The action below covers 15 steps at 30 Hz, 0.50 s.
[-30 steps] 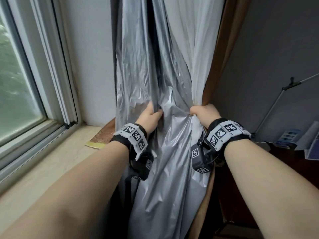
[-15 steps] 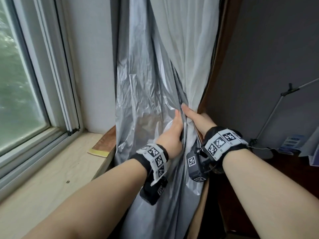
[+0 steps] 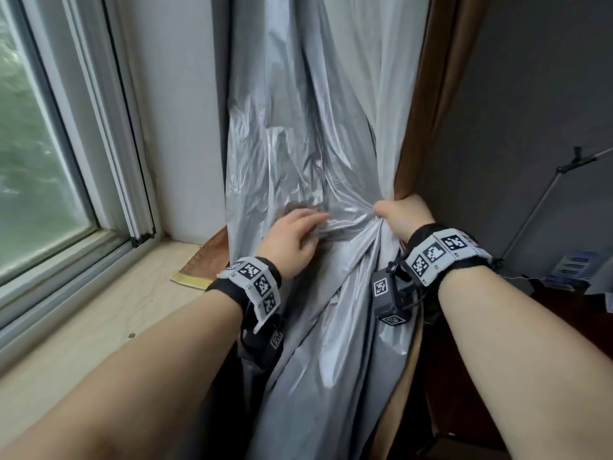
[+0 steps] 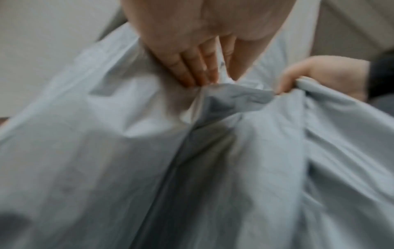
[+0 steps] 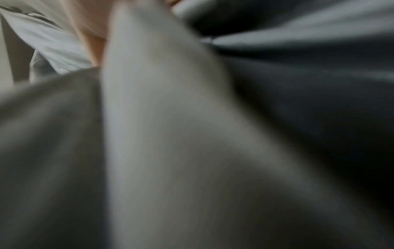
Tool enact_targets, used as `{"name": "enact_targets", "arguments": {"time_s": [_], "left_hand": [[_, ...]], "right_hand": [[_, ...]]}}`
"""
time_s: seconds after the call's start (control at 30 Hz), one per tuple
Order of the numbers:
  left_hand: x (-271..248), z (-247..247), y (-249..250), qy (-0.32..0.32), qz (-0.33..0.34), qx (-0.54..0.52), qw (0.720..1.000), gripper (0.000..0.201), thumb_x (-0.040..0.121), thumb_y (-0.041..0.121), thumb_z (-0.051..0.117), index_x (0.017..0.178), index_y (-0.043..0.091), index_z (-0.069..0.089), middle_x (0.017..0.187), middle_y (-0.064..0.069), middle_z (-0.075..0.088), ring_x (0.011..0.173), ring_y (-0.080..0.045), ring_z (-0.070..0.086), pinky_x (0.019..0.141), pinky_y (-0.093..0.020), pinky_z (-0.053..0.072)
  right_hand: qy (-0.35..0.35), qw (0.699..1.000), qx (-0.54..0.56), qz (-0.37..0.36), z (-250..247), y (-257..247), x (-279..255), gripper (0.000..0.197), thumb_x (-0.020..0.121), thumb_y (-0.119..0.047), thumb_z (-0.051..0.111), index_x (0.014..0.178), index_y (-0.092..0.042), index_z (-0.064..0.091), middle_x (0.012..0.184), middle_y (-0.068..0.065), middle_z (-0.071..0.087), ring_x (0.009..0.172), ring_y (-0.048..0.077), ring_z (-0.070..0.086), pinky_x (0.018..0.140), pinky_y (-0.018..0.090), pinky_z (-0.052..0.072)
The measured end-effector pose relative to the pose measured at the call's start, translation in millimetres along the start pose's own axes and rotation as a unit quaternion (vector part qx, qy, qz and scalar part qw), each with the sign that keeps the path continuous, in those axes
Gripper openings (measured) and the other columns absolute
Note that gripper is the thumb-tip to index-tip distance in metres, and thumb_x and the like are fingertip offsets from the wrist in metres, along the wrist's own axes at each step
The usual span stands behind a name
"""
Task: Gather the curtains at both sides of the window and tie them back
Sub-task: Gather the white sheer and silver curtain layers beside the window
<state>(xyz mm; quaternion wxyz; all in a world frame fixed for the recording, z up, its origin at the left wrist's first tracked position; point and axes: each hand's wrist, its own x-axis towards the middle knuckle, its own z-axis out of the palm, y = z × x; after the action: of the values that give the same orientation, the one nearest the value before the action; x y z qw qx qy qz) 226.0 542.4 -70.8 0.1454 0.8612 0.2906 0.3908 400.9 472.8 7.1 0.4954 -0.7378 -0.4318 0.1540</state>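
The silver curtain (image 3: 298, 144) hangs gathered to the right of the window, with a white sheer layer (image 3: 381, 78) and a brown outer curtain (image 3: 431, 94) behind it. My right hand (image 3: 401, 217) grips a bunch of the silver fabric at its right edge; in the left wrist view, this right hand (image 4: 315, 75) holds a fold. My left hand (image 3: 292, 237) lies on the fabric just left of that bunch, its straight fingers (image 4: 196, 72) pressing into the cloth. The right wrist view is filled with blurred curtain fabric (image 5: 170, 118).
The window (image 3: 33, 144) and its pale sill (image 3: 99, 310) are on the left. A thin wooden board (image 3: 205, 263) lies on the sill against the curtain. A grey wall, a thin metal lamp arm (image 3: 547, 194) and a dark desk (image 3: 564, 310) stand at the right.
Half a second ago both hands lay side by side with straight fingers on the curtain. Now my right hand has closed on a bunch of fabric, and my left hand has shifted left.
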Motion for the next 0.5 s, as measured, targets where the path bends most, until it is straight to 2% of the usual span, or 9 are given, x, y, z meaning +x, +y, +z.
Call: {"name": "enact_targets", "arguments": {"time_s": [0.03,0.07,0.13,0.17,0.23,0.3,0.37,0.43,0.5], "left_hand": [[2,-4,-10,-0.024,-0.052,0.037,0.998,0.057,0.084,0.031,0.055,0.138,0.017,0.043,0.146,-0.009,0.039,0.136,-0.024,0.035,0.116,-0.033,0.025],[2,-5,-22,-0.088,-0.118,0.086,0.985,0.065,0.085,0.038,0.057,0.144,0.019,0.034,0.152,-0.009,0.026,0.141,-0.025,0.024,0.118,-0.033,0.019],[-2,-2,-42,-0.182,-0.219,0.155,0.946,0.067,0.087,0.046,0.054,0.145,0.028,0.027,0.156,-0.008,0.014,0.144,-0.025,0.014,0.119,-0.038,0.016],[-4,-1,-49,-0.176,-0.251,0.146,0.941,0.063,0.087,0.048,0.053,0.143,0.029,0.032,0.154,-0.009,0.017,0.143,-0.026,0.018,0.118,-0.039,0.018],[-6,-4,-54,-0.103,-0.309,0.062,0.943,0.065,0.081,0.052,0.059,0.138,0.025,0.042,0.149,-0.010,0.026,0.138,-0.027,0.029,0.117,-0.036,0.023],[0,-10,-55,-0.011,-0.349,-0.097,0.932,0.093,0.064,0.056,0.069,0.141,0.019,0.034,0.148,-0.011,0.029,0.136,-0.025,0.034,0.114,-0.038,0.029],[8,-17,-56,0.050,-0.357,-0.244,0.900,0.117,0.050,0.059,0.073,0.146,0.022,0.017,0.149,-0.012,0.030,0.134,-0.024,0.036,0.111,-0.042,0.033],[18,-23,-53,0.057,-0.369,-0.309,0.874,0.126,0.047,0.061,0.079,0.147,0.028,0.009,0.143,-0.010,0.039,0.126,-0.021,0.045,0.105,-0.038,0.037],[29,-24,-53,0.037,-0.371,-0.333,0.866,0.121,0.059,0.049,0.082,0.148,0.027,0.003,0.132,-0.004,0.049,0.116,-0.018,0.051,0.097,-0.033,0.039]], "right_hand": [[-0.013,1.000,-0.001,-0.005,-2,0,0,0.008,0.075,-0.008,0.062,0.080,-0.002,0.063,0.076,0.007,0.051,0.073,0.018,0.050,0.057,0.026,0.036],[-0.028,1.000,-0.001,-0.008,-3,0,-1,0.004,0.076,-0.007,0.062,0.077,-0.004,0.062,0.075,0.006,0.051,0.070,0.018,0.050,0.053,0.025,0.036],[-0.046,0.999,0.000,-0.011,-4,-1,-4,0.018,0.078,-0.005,0.060,0.063,-0.008,0.053,0.066,0.000,0.050,0.059,0.015,0.047,0.045,0.017,0.036],[-0.049,0.999,0.003,-0.015,-4,-1,-5,0.024,0.079,-0.003,0.059,0.058,-0.011,0.049,0.062,-0.002,0.047,0.055,0.012,0.044,0.039,0.012,0.034],[-0.051,0.998,0.006,-0.024,-4,-2,-6,0.029,0.080,-0.001,0.058,0.056,-0.013,0.046,0.059,-0.004,0.044,0.053,0.009,0.040,0.033,0.008,0.029],[-0.055,0.998,0.011,-0.028,-4,-3,-6,0.031,0.080,-0.001,0.058,0.055,-0.014,0.045,0.059,-0.004,0.043,0.053,0.008,0.040,0.033,0.007,0.029],[-0.060,0.998,0.016,-0.029,-2,-4,-7,0.031,0.080,0.000,0.057,0.055,-0.014,0.045,0.058,-0.005,0.043,0.053,0.008,0.040,0.034,0.007,0.029],[-0.065,0.997,0.024,-0.028,-1,-5,-7,0.031,0.080,0.001,0.057,0.055,-0.014,0.047,0.058,-0.004,0.044,0.053,0.009,0.041,0.036,0.008,0.032],[-0.072,0.996,0.040,-0.022,0,-4,-7,0.027,0.078,0.003,0.057,0.057,-0.012,0.051,0.060,-0.003,0.048,0.057,0.012,0.046,0.047,0.013,0.039]]}}
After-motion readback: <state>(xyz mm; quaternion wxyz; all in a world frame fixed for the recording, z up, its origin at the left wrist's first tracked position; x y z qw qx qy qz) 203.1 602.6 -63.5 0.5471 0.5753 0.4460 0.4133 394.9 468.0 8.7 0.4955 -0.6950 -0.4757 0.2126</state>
